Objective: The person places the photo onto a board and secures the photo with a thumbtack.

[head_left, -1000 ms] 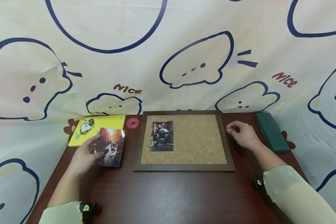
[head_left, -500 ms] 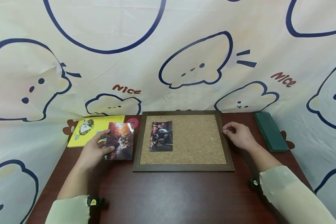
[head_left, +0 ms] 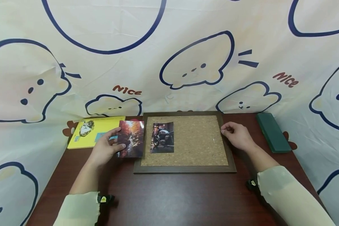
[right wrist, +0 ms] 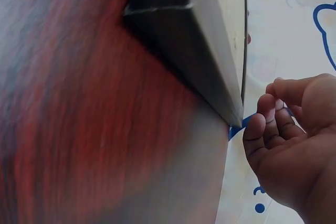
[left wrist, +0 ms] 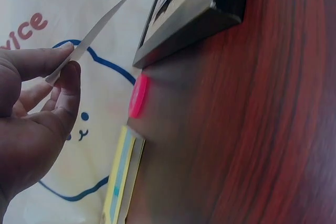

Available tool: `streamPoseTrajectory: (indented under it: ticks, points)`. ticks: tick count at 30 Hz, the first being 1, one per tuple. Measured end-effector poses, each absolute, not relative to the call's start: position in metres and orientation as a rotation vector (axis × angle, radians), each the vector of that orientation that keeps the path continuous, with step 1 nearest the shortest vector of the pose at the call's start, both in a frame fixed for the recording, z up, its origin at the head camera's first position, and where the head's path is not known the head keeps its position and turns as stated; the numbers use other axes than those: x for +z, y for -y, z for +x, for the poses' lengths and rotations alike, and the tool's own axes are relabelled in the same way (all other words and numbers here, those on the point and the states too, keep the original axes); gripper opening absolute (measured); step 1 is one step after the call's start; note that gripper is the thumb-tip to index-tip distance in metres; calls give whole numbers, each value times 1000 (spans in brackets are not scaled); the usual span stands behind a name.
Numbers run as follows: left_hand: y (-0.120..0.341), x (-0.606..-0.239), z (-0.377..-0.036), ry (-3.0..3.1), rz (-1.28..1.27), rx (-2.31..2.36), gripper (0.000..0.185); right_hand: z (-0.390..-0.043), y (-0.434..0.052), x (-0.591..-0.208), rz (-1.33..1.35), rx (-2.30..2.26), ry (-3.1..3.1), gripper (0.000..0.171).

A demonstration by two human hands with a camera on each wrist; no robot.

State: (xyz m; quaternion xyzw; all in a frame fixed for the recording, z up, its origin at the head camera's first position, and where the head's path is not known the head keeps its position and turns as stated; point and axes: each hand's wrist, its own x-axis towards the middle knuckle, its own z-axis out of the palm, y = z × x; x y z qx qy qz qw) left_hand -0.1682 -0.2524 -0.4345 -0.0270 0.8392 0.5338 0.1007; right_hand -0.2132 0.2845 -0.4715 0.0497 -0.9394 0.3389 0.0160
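My left hand (head_left: 105,148) pinches a photo print (head_left: 131,139) of a stream among orange trees between thumb and fingers. In the left wrist view the print (left wrist: 94,31) appears edge-on, raised above the table. It overlaps the left side of the framed cork board (head_left: 199,141) in the head view. On the cork lies a motorcycle photo (head_left: 162,137), towards the left. My right hand (head_left: 237,135) is at the board's right edge, thumb and index fingertips together. In the right wrist view nothing shows between those fingertips, and the other fingers are curled.
A yellow book (head_left: 83,133) lies at the back left of the dark wood table (head_left: 169,197). Between book and board is a pink disc (left wrist: 138,96), mostly hidden in the head view. A green case (head_left: 273,133) lies at the back right, before a patterned cloth wall (head_left: 186,103).
The left hand has carried the stream photo rightward and slightly away, from beside the book to the board's left edge. The right hand has shifted left to the board's right edge.
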Motion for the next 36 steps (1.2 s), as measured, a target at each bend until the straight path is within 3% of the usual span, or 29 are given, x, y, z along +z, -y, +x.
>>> streamPoseTrajectory:
  ticks: [36]
  points:
    - [159, -449, -195, -2451, 47, 1579, 70, -226, -254, -458, 194, 1171, 2882, 12]
